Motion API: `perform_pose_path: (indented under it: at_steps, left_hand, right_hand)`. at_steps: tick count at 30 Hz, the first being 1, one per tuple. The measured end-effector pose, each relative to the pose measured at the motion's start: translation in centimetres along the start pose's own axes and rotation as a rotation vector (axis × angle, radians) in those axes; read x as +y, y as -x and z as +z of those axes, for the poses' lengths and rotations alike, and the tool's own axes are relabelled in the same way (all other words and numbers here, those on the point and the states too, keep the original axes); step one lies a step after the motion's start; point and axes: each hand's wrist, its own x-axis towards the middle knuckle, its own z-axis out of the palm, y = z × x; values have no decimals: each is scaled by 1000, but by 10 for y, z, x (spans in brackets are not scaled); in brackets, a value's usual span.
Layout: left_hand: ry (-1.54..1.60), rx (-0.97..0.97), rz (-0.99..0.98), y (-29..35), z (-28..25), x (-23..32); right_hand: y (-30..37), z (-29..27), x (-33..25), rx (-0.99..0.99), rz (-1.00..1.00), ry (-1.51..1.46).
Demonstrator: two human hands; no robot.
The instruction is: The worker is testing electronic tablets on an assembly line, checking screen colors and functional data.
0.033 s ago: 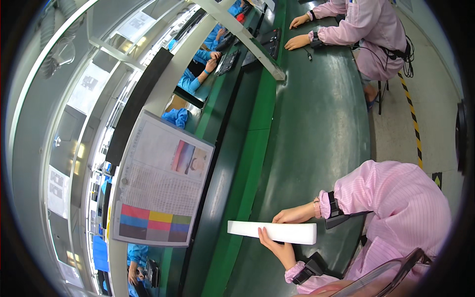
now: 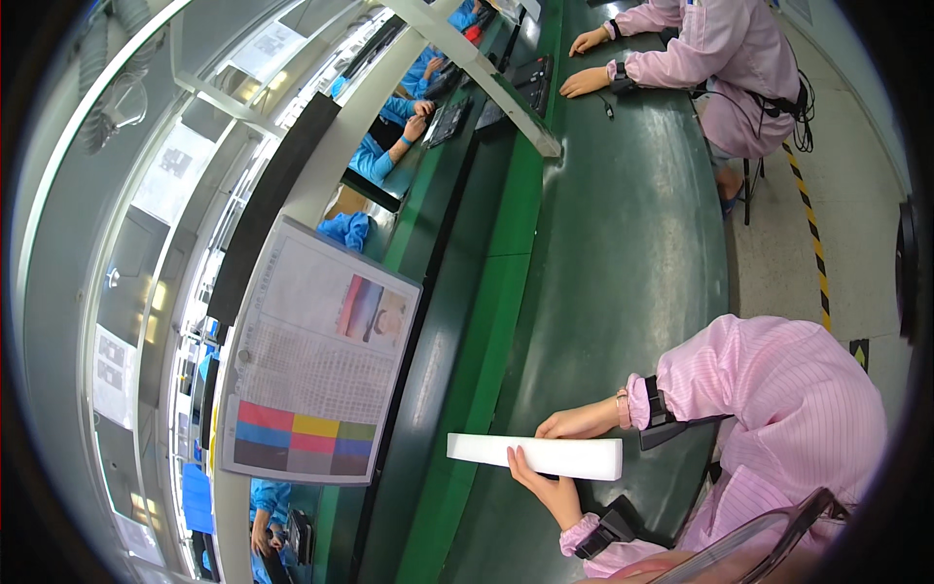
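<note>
A long, smooth white block is held above the green bench, its narrow end to the left; whether it is a carton or foam I cannot tell. My right hand comes in from the upper side, fingers bent against the block's back edge and partly hidden by it. From below, my left hand grips the block, with fingertips over its front face. Both wrists carry black bands over pink striped sleeves. Some dark patch shows under the block beside my left palm, too small to make out.
The green bench stretches away, with a co-worker's hands resting on it near a small cable end. A posted sheet with colour squares stands left. A white frame post crosses above. Blue-sleeved people handle dark devices beyond.
</note>
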Motion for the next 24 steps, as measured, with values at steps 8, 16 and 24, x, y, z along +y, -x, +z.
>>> perform_pose_path:
  at_steps: [8,16,24]
  left_hand:
    - [7,-31,-12,1,-1,4]
    - [-1,-13,-8,0,-1,1]
    - [-9,7,23,-1,1,-2]
  right_hand:
    - [1,1,-1,-67,32,-29]
    - [0,0,1,-51,35,-2]
    - [-2,-4,3,-29,-2,31]
